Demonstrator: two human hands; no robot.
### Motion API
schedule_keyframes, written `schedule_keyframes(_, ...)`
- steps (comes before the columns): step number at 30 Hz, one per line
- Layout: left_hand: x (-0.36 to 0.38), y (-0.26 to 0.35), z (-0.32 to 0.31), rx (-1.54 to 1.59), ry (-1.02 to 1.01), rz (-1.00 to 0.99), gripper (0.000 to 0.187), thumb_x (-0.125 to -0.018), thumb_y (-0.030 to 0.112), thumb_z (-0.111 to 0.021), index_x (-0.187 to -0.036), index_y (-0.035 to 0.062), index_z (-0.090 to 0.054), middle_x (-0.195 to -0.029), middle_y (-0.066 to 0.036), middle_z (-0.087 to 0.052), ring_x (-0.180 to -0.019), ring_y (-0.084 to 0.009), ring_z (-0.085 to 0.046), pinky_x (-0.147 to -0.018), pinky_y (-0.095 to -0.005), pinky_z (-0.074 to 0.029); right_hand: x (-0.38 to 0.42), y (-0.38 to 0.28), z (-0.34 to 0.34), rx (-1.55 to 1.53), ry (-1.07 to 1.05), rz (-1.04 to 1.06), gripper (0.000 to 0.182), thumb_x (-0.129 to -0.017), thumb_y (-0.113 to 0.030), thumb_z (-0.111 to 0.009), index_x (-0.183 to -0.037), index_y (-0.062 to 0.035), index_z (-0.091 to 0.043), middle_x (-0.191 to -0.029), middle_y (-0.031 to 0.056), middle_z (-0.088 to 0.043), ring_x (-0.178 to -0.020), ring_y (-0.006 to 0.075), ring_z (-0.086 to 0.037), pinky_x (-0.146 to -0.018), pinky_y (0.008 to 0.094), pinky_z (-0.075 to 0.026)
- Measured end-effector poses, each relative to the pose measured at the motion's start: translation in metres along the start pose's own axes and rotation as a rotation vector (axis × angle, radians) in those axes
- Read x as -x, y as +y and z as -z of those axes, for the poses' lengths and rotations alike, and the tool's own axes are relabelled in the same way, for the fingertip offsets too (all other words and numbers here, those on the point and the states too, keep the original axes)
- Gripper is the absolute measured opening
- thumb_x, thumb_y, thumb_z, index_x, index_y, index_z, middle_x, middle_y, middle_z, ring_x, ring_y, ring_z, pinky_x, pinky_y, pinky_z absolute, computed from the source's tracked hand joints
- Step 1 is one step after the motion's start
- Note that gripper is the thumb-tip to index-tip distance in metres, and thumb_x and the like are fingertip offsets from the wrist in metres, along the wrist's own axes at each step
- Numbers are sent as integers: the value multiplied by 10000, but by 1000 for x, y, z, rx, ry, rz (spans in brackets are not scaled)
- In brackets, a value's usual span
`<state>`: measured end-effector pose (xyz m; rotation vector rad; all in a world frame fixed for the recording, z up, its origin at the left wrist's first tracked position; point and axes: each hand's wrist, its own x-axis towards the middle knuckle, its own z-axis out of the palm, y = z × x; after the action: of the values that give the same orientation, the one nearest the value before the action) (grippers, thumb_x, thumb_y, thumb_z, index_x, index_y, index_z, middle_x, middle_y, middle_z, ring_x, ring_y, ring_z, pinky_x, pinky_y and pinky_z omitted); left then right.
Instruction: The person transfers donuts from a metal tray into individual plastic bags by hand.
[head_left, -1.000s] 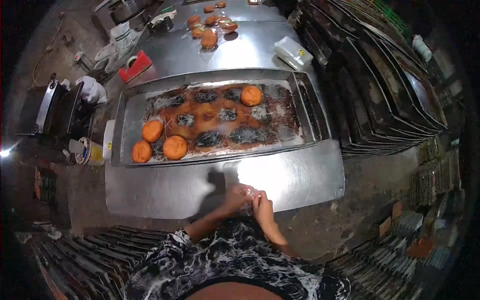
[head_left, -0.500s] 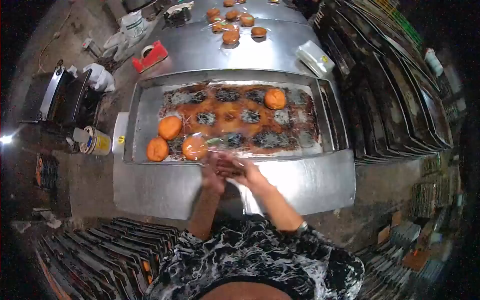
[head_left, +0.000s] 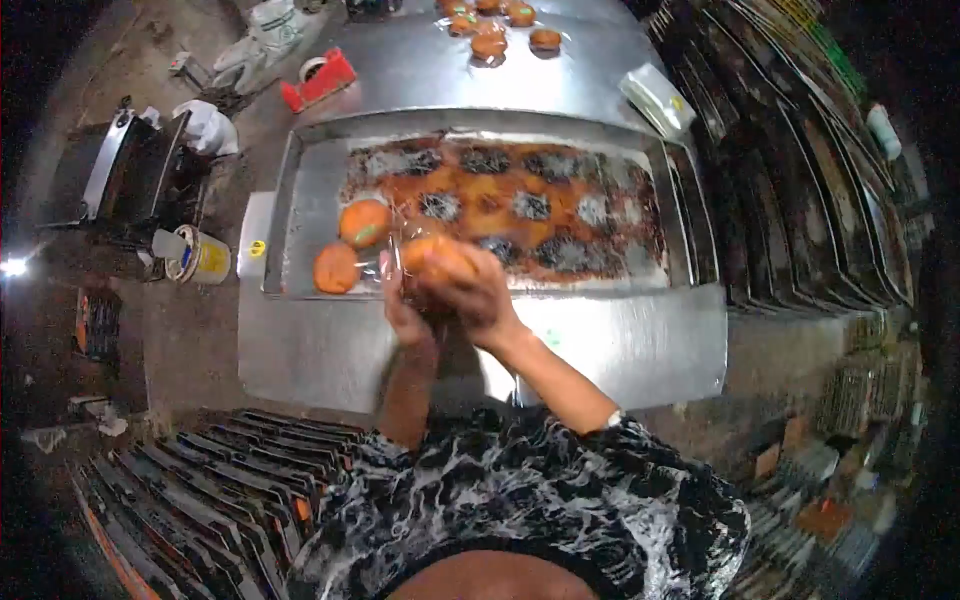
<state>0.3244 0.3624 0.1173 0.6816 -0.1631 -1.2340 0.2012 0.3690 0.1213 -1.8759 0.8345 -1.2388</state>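
My right hand [head_left: 475,295] is closed round an orange-brown bun [head_left: 438,258] over the near edge of the tray. My left hand [head_left: 405,310] is just left of it, fingers upright, gripping a clear plastic bag [head_left: 395,243] that is blurred and hard to outline. A bun [head_left: 365,220] with a small green mark over its front lies left of my hands. Another bun [head_left: 335,268] sits in the tray's near left corner. The large metal tray [head_left: 310,165] has a browned, greasy bottom. My fingers hide part of the held bun.
Several wrapped buns [head_left: 488,45] lie at the table's far end. A red tape dispenser [head_left: 320,80] is at the back left, and a stack of clear bags [head_left: 658,100] at the back right. Dark baking trays [head_left: 790,190] are stacked on the right, more [head_left: 220,490] at lower left.
The bun at the tray's far right is gone from its spot, and a bun is now in my right hand. Both hands have risen over the tray edge. The view has shifted slightly.
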Motion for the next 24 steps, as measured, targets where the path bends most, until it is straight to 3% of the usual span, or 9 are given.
schedule_keyframes(2,19,-3,-17,-7,-134,115,447,-806,230,-481,-1205,91,-333,-1101,-115,-454,-1001,-239,-477,-863,-368,-400,-9,-34,22,512,58,117,604,-558,-5,-636,-1124,-95,-447,-1143,95,-484,-1044,214,-493,-821,295,-433)
schedule_keyframes(4,27,-9,-28,82,-443,410,404,-802,287,-484,-1134,62,-433,-1043,-104,-502,-960,-220,-504,-838,-323,-404,2,-41,25,131,159,37,429,-592,-95,-638,-1010,-59,-549,-1056,130,-550,-989,322,-504,-873,399,-390)
schedule_keyframes(7,32,-41,-28,88,-344,515,335,-800,304,-484,-1017,50,-509,-931,-81,-558,-864,-206,-541,-790,-310,-424,-12,-38,49,607,139,103,473,-610,-86,-659,-1055,-23,-512,-1084,175,-517,-1023,315,-490,-886,370,-391)
schedule_keyframes(12,38,-61,0,-19,-220,684,294,-801,339,-514,-877,58,-556,-817,-45,-596,-747,-184,-565,-634,-299,-479,62,-25,44,426,296,-146,550,-690,-81,-620,-1188,-49,-387,-1212,182,-403,-1090,282,-433,-844,355,-408)
schedule_keyframes(16,90,-76,5,-574,-228,697,187,-765,106,-594,-933,42,-545,-900,-48,-554,-804,-154,-550,-659,-279,-485,54,27,94,335,297,-393,291,-741,-151,-587,-1008,-37,-570,-749,110,-598,-683,239,-577,-598,320,-441)
schedule_keyframes(18,109,-88,14,-1236,-802,460,228,-690,99,-667,-879,26,-562,-784,-45,-551,-785,-175,-541,-695,-293,-460,-14,-18,144,255,491,-366,209,-780,-174,-537,-894,-21,-623,-584,77,-593,-530,225,-565,-554,314,-447)
schedule_keyframes(19,97,-132,64,-926,-1490,-300,302,-632,149,-707,-868,18,-572,-747,-85,-546,-783,-230,-540,-699,-315,-441,-44,-26,161,232,494,-320,257,-788,-179,-530,-986,-23,-579,-748,117,-600,-675,228,-578,-642,317,-447)
schedule_keyframes(22,129,-155,90,-1611,-1535,-196,220,-636,177,-632,-787,33,-563,-763,-99,-551,-751,-262,-526,-691,-352,-425,-70,-18,155,638,416,98,503,-801,-216,-530,-1244,-49,-363,-1230,192,-412,-1126,237,-422,-929,324,-329)
schedule_keyframes(24,115,-139,106,-1436,-1446,-96,206,-649,174,-617,-787,30,-567,-772,-103,-556,-769,-265,-531,-695,-353,-428,-19,-13,117,205,172,10,570,-810,-233,-519,-1273,-8,-275,-1336,184,-255,-1226,271,-275,-992,334,-240)
